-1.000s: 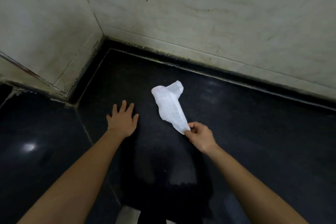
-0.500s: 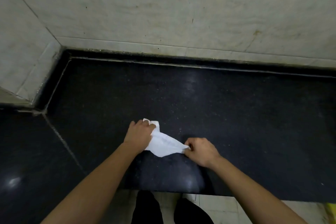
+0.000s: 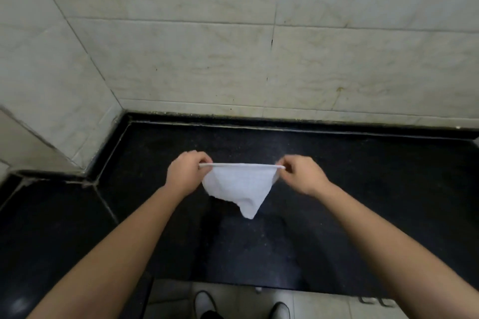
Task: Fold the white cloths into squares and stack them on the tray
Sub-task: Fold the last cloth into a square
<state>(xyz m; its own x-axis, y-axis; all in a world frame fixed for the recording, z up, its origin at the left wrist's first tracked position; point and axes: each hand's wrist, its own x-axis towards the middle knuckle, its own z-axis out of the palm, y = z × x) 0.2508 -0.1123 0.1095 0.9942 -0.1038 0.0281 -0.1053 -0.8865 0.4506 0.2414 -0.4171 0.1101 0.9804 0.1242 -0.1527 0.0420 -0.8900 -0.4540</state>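
A small white cloth (image 3: 241, 185) hangs in the air above the black counter (image 3: 363, 189). Its top edge is pulled taut and level between my two hands, and the rest sags to a point below. My left hand (image 3: 185, 175) pinches the left top corner. My right hand (image 3: 302, 176) pinches the right top corner. No tray is in view.
The black stone counter runs into a corner, with pale tiled walls (image 3: 207, 59) behind and to the left. A lower counter section (image 3: 46, 228) lies on the left. The counter's front edge is near me, with floor tiles and my shoes (image 3: 204, 304) below.
The cloth went from lying on the counter, held by my right hand alone, to being lifted and stretched between both hands. My left hand moved from the counter to the cloth's corner.
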